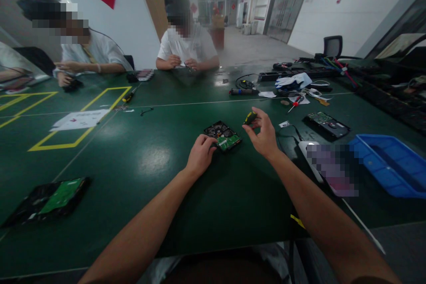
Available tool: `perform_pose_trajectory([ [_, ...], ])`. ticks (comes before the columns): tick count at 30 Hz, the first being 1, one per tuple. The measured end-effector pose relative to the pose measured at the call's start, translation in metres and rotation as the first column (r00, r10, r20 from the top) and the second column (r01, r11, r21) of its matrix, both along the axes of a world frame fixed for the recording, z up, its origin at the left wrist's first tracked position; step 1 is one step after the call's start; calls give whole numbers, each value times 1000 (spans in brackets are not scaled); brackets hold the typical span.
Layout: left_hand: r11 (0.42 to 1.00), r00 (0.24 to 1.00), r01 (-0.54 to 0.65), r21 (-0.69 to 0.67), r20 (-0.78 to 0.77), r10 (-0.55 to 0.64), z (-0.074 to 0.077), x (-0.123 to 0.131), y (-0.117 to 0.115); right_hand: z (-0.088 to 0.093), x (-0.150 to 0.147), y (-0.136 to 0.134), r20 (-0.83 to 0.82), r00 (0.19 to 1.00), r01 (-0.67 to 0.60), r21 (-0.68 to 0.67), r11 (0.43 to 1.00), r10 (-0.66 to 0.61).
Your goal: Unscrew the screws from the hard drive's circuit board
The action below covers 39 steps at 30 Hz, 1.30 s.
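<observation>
A hard drive [229, 142] with a green circuit board lies flat on the green table in front of me. At its near left edge is my left hand [200, 154], fingers closed on the drive's side. My right hand [264, 135] is raised just right of the drive, pinching a black and yellow screwdriver [250, 118] by its handle. The screwdriver's shaft cannot be made out, and its handle is apart from the drive.
Another hard drive [63, 197] lies at left, a third [326, 125] at right. Beside a blue bin [392, 164] rests a phone [329, 168]. Toward the back are a red screwdriver [295, 103], cables and cloth. Two people [186, 44] work across the table; another sits far left.
</observation>
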<state>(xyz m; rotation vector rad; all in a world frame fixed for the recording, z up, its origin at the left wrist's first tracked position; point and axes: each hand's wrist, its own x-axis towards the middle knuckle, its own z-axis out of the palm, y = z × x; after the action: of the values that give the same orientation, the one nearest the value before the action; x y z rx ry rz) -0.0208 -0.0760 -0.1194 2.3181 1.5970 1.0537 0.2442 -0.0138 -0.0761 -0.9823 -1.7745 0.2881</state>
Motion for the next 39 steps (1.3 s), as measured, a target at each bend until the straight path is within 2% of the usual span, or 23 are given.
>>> perform_pose_trajectory([
  [8, 999, 999, 24, -22, 37, -23, -2, 0, 1, 1, 0, -2, 1, 997, -71, -5, 997, 71],
  [14, 999, 1000, 13, -41, 21, -12, 0, 0, -1, -1, 3, 0, 64, 998, 21, 45, 999, -24],
  [22, 999, 1000, 5, -51, -5, -6, -5, 1, 2, -2, 0, 1, -10, 999, -31, -7, 999, 31],
  [30, 999, 999, 12, -39, 31, -10, -1, 2, 0, -6, 0, 3, -42, 999, -29, 12, 999, 30],
  [39, 1000, 1000, -4, -26, -5, 4, -6, 0, 2, -5, 1, 3, 52, 999, -11, 100, 995, 6],
])
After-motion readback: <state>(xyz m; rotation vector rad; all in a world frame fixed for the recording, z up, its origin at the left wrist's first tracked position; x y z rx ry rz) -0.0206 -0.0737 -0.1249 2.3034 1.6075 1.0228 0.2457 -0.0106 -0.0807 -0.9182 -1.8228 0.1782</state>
